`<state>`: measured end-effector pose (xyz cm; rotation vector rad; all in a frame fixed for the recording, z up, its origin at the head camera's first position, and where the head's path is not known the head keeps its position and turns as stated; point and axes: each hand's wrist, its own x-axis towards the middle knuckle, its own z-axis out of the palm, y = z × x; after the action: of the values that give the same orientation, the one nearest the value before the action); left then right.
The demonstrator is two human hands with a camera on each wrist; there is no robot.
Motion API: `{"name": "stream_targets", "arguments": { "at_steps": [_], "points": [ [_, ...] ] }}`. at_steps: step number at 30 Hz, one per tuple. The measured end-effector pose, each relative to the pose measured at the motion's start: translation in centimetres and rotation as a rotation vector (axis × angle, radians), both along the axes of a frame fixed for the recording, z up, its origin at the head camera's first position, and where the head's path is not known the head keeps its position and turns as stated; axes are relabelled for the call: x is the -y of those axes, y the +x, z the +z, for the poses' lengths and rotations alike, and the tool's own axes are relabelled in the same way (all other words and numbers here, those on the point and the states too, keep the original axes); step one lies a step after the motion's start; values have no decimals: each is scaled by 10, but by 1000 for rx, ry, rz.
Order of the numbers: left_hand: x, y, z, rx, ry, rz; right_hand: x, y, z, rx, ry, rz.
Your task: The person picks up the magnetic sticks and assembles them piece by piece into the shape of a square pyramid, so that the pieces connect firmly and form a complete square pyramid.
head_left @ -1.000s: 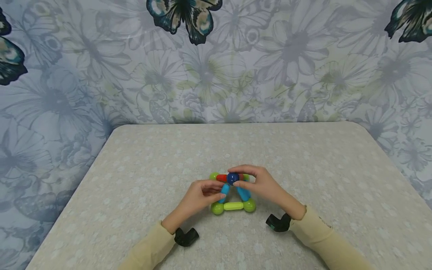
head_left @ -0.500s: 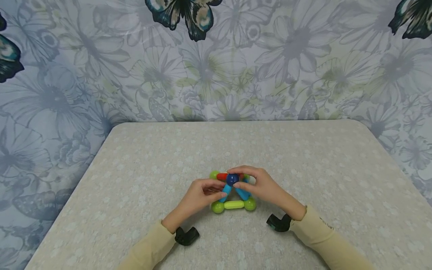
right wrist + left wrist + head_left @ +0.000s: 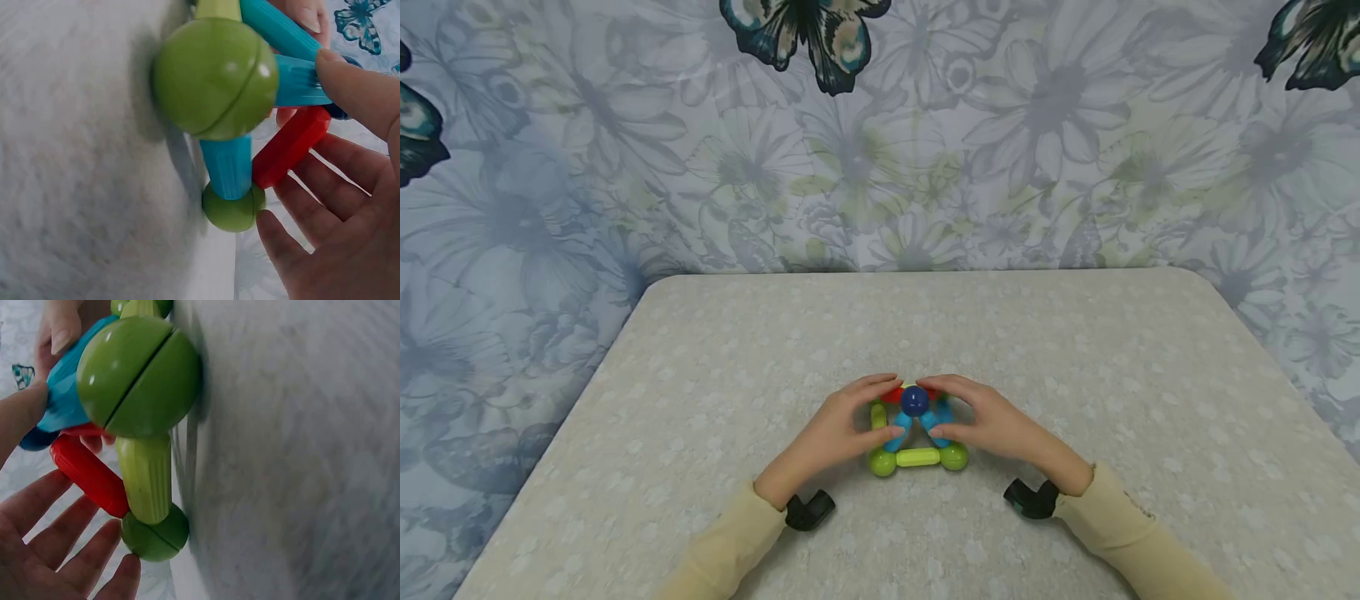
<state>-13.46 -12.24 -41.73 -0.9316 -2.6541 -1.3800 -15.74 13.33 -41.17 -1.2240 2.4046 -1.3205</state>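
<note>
A pyramid of magnetic rods and balls stands on the table, a dark blue ball point(image 3: 914, 401) at its peak. Green balls point(image 3: 882, 462) sit at its base corners, joined in front by a lime rod point(image 3: 918, 457). My left hand point(image 3: 841, 423) holds the left side, thumb on a light blue rod point(image 3: 65, 394), fingers along a red rod point(image 3: 90, 478). Mirroring it, my right hand point(image 3: 994, 423) has its thumb on the other light blue rod point(image 3: 303, 81) and its fingers by a red rod point(image 3: 292, 147). The fingers partly hide the pyramid's back in the head view.
The table point(image 3: 760, 342) has a pale patterned cover and rounded far corners. Behind it hangs a flowered backdrop point(image 3: 1052, 167) with butterflies. Dark wrist-worn devices point(image 3: 809, 510) jut out below both hands, close over the table.
My right hand has let go of the dark blue ball and moved down to the right light blue rod. My left fingers have spread back and upward to the red rod.
</note>
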Motion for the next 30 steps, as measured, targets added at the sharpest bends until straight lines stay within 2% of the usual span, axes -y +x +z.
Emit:
{"name": "stream_targets", "arguments": {
  "at_steps": [3, 8, 15, 19, 22, 24, 30],
  "points": [
    [-1, -1, 0, -7, -3, -40, 1, 0, -2, -11, -11, -9],
    [-2, -2, 0, -21, 19, -53, 3, 1, 3, -9, -16, -30],
    [-1, -5, -1, -10, 43, -59, 8, 15, 35, -17, -20, -26],
    [-1, -8, 0, -49, 11, -40, 9, 16, 39, -23, -19, -29],
    [-5, -12, 2, -114, -43, -6, 9, 16, 36, -23, -18, -34],
    [-8, -13, 3, -134, -69, 17, 9, 15, 30, -19, -17, -36],
    [-11, -11, 3, -126, -97, 44, 7, 7, -1, -5, -36, -31]
  ]
}}
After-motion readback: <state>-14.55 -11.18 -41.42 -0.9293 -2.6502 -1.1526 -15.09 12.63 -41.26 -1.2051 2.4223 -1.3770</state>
